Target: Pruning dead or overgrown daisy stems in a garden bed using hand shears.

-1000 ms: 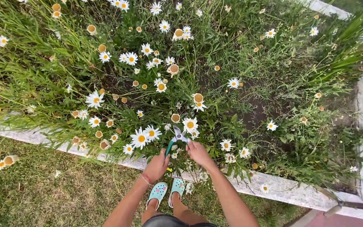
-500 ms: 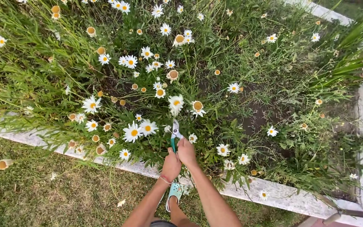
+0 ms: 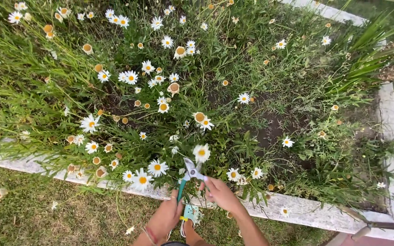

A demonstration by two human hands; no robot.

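At the far left, a lawn (image 3: 33, 218) of dry, patchy grass is seen below a pale stone kerb (image 3: 306, 212), which runs from the left edge down to the lower right corner and bounds a raised flower bed (image 3: 279, 123). The bed is filled with white daisies with yellow centres, among them many spent heads with petals gone, and patches of bare dark soil are visible right of centre.

The left hand (image 3: 164, 219) is seen low in the frame, just left of centre, closed around the teal handle of a pair of garden shears (image 3: 189, 172). The shears are held over the kerb at the near edge of the bed, with the metal blades parted and pointed up into the flowers. A blurred daisy (image 3: 201, 152) is seen just above the blades; contact between them cannot be told.

The right hand (image 3: 220, 195) is placed just right of the shears, fingers curled at the other handle. A teal clog (image 3: 189, 213) is visible between the two forearms, on the grass.

At the far right, long green blade-like leaves (image 3: 365, 59) are noted at the upper corner, and a wooden-handled tool (image 3: 375, 225) lies across the kerb at the lower corner.
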